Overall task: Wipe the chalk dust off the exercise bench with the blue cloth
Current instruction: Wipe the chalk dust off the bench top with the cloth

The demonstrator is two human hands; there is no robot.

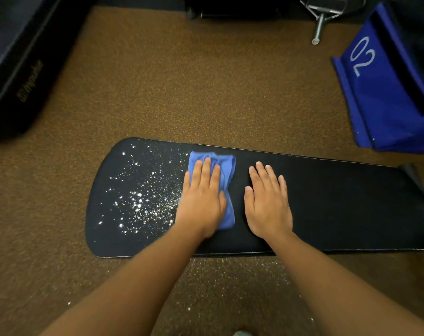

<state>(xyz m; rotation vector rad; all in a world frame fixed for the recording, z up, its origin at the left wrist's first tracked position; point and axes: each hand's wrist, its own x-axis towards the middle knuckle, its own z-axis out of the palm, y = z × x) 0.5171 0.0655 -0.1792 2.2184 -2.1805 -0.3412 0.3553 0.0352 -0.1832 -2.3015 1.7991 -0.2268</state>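
While the bench (327, 204) is being leaned on, its black pad is carrying the whole job, and the rounded end beyond the left fingertips is still being covered by chalk (138, 197). The cloth (226, 170) is being pressed flat under the left hand (201, 202), fingers spread and laid open on top of it rather than closed around it; blue folds are showing past the fingertips and beside the thumb. The right hand (266, 202) is being rested palm-down on bare pad just beside the cloth, fingers open, nothing being held.

Several risks are being judged from this. Dust is probably being pushed off the near edge onto the floor (206, 93), where white specks are already lying below the wrists, so the mess is likely being moved rather than lifted. With no grip being taken, the cloth could be left behind or bunched under the palm if the stroke is being driven fast. Chalk lying thickest just outside the little finger could be smeared into the pad if too much weight is being applied.
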